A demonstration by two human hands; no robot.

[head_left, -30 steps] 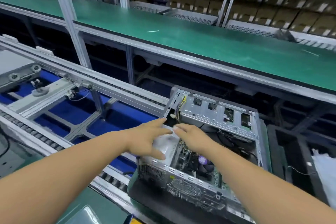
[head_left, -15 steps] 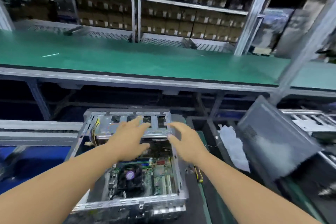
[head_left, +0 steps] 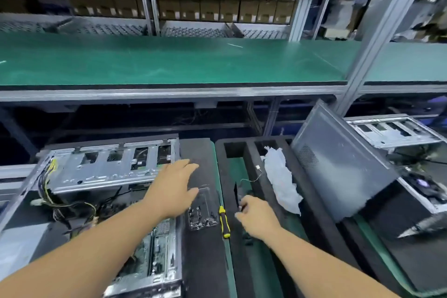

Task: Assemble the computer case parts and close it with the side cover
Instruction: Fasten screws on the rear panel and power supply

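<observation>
The open computer case lies on its side at 8 o'clock, bare metal, its drive cage across the far end and yellow-and-black cables loose inside. The grey side cover leans tilted at 3 o'clock, vent holes showing.

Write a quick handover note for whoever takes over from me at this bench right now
Left hand: open, spread flat over the right edge of the open computer case, holding nothing.
Right hand: fingers curled near the foam tray, beside the screwdriver; whether it holds anything is unclear.
Clear screw dish: between case and screwdriver.
Side cover: leaning tilted, off to the right, not fitted.
Left to do: finish inside the case, then fit the cover.
</observation>
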